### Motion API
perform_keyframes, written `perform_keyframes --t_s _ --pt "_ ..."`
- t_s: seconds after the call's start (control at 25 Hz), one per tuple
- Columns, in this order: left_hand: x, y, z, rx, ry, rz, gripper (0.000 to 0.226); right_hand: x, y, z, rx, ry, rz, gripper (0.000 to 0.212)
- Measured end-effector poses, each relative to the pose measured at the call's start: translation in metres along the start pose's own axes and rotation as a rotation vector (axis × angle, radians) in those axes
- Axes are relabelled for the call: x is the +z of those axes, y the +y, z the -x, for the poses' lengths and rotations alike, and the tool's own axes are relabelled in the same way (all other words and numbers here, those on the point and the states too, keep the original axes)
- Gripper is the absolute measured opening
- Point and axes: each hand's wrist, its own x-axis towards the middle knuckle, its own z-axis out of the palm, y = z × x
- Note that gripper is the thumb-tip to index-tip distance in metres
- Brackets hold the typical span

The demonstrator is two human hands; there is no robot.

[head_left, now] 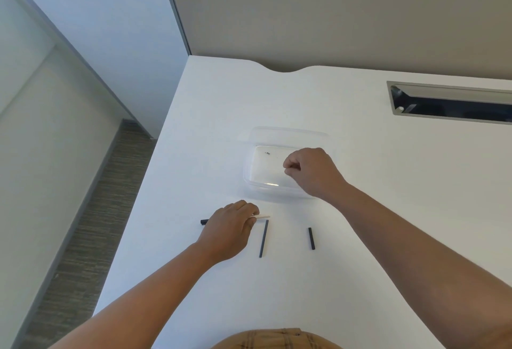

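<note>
A clear plastic container [252, 171] sits on the white table [388, 210]. My right hand [313, 171] hovers over its right half with fingers curled; whether it holds anything small cannot be seen. My left hand [230, 232] rests on the table nearer to me and pinches a short white stick [263, 216] that pokes out to the right. A black stick [204, 221] shows its end from under the left side of that hand. Two more black sticks lie near the left hand, a long one [263, 238] and a shorter one [311, 238].
A metal-rimmed cable slot [448, 102] is cut into the table at the far right. A beige partition [332, 16] stands behind the table. The table's left edge drops to grey carpet [91, 224]. A tiny dark speck [267, 153] lies inside the container.
</note>
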Motion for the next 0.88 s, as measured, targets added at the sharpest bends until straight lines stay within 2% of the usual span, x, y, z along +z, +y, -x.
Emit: perform_keyframes --t_s 0.16,0.28,0.52,0.72,0.8,0.88 --pt "0.000 0.002 0.011 -0.018 0.002 0.007 0.019 0.011 -0.006 0.043 -0.075 0.138 -0.146 0.009" --pt "0.002 0.003 0.023 -0.041 -0.004 0.022 0.020 0.029 -0.005 0.071 -0.039 0.172 -0.271 0.007" --pt "0.006 0.000 0.047 -0.087 -0.012 0.042 0.018 0.081 0.001 0.095 0.147 -0.065 -0.242 0.019" --pt "0.007 -0.001 0.061 -0.105 -0.016 0.068 0.017 0.105 -0.011 0.093 0.271 -0.104 -0.123 0.046" --pt "0.007 -0.001 0.064 -0.111 -0.013 0.077 0.018 0.109 -0.017 0.093 0.302 -0.119 -0.070 0.039" --pt "0.007 -0.001 0.066 -0.113 -0.006 0.090 0.017 0.109 -0.019 0.094 0.312 -0.160 -0.039 0.023"
